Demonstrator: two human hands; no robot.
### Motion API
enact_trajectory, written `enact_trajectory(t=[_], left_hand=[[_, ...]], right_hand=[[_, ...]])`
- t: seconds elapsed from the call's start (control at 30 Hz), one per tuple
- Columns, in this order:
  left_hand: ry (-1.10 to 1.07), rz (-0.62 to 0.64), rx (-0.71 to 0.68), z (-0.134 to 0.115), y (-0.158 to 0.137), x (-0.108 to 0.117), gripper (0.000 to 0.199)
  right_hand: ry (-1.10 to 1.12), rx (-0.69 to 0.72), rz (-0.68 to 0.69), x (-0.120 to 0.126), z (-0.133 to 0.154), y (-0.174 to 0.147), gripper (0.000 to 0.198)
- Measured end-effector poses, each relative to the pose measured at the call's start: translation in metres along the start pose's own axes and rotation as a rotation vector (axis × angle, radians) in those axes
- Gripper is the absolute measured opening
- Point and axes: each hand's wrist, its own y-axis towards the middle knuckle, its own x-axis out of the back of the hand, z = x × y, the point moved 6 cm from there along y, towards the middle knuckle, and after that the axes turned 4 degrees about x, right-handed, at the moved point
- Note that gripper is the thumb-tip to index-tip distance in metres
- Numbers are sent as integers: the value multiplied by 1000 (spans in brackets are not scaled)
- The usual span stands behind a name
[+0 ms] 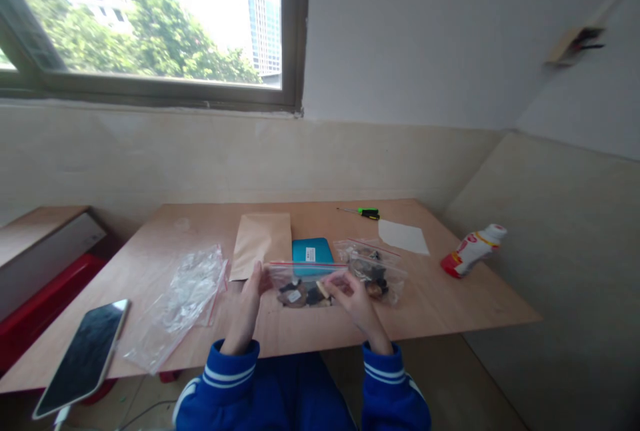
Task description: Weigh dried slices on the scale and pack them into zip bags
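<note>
A clear zip-lock bag (pixel 300 274) with a red seal line is held up over the near part of the table. Dark and brown small pieces (pixel 294 294) show in its lower half, one with a white label. My left hand (pixel 250 299) grips the bag's left end. At the right end, my right hand (pixel 353 292) has thumb and fingers closed on the bag. By its fingertips is a small beige strip (pixel 323 289); I cannot tell whether it lies inside the bag or in front. Just beyond, a blue-green flat packet (pixel 314 250) with a white label is partly covered.
Right of my hands lies another zip-lock bag (pixel 370 264) of dark pieces. A brown paper bag (pixel 263 239), empty-looking plastic bags (pixel 193 288) and a phone (pixel 83 356) are leftward. Toward the back are screwdrivers (pixel 367 212), white paper (pixel 404 236) and a bottle (pixel 473 251).
</note>
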Motion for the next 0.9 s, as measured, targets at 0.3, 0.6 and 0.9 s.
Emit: enact_trajectory(t=[0.3,0.6,0.9], left_hand=[[183,-173,120,32,17,85,56],[646,-367,87,66,-2,177,39],[768,-243,-152,62,7,124,35]], right_hand=[[-169,-180,-438,143,-77,-40,46],[-318,-199,-649,147,-129,-8,44],[-759,-56,-859,135,-91,-7,64]])
